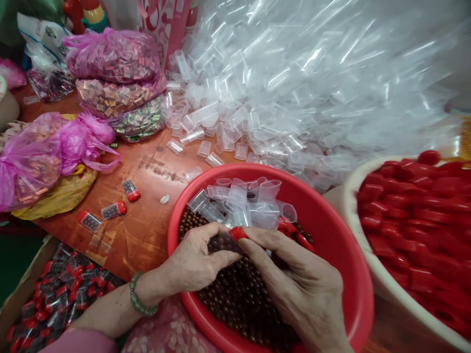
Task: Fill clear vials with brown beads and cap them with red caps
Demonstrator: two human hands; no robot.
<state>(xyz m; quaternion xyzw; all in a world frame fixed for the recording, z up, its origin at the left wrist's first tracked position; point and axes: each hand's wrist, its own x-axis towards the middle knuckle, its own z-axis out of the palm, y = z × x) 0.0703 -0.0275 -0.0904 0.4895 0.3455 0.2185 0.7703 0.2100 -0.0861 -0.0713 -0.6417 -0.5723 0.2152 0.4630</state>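
My left hand (200,257), with a green bead bracelet at the wrist, is closed around a small clear plastic tube (222,241) that looks dark with balls inside. At the tube's right end, my right hand (300,279) pinches a red cap (238,233) between thumb and finger. Whether the cap is fully seated I cannot tell. Both hands are over a red basin (351,274) holding many shiny dark brown balls (239,299). On the balls at the far side lie several clear tubes (253,208) and a few red caps (303,242).
A large heap of clear tubes (235,113) spreads behind the basin. At right stands a white tub (349,196) of red caps (412,211). Several filled tubes (114,210) lie on the table (150,196); more fill a box (47,247) at lower left. Pink bags (114,56) sit at back left.
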